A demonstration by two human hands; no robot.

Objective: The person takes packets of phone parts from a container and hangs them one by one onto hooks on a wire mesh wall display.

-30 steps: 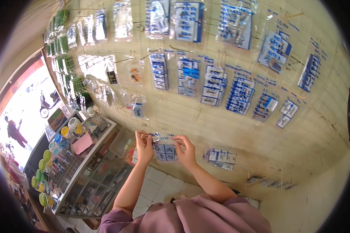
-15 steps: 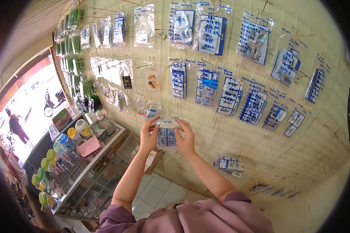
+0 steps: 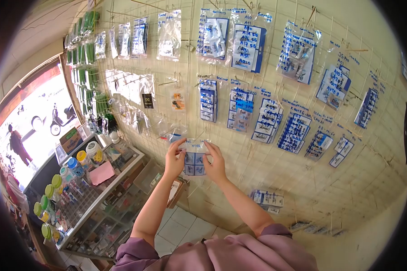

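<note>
A clear plastic packet (image 3: 194,163) with blue-edged cards inside and blue writing that reads "VIVO" is held upright in front of the wall rack. My left hand (image 3: 175,157) pinches its left edge near the top. On the opposite edge, the fingers and thumb of my right hand (image 3: 215,159) grip it the same way. Behind and above it, labelled packets hang from hooks, among them a blue-backed one (image 3: 208,105) and a blue and white one (image 3: 239,110).
A glass display case (image 3: 99,192) stands at the lower left, with lidded jars (image 3: 76,166) and a pink sheet (image 3: 102,173) on top. More packets (image 3: 267,198) hang low on the right. A person (image 3: 18,145) is outside the doorway.
The view has tilted slightly, so the hanging packets sit lower in the picture. Both hands still hold the packet, now a little lower in view. The person outside has shifted slightly.
</note>
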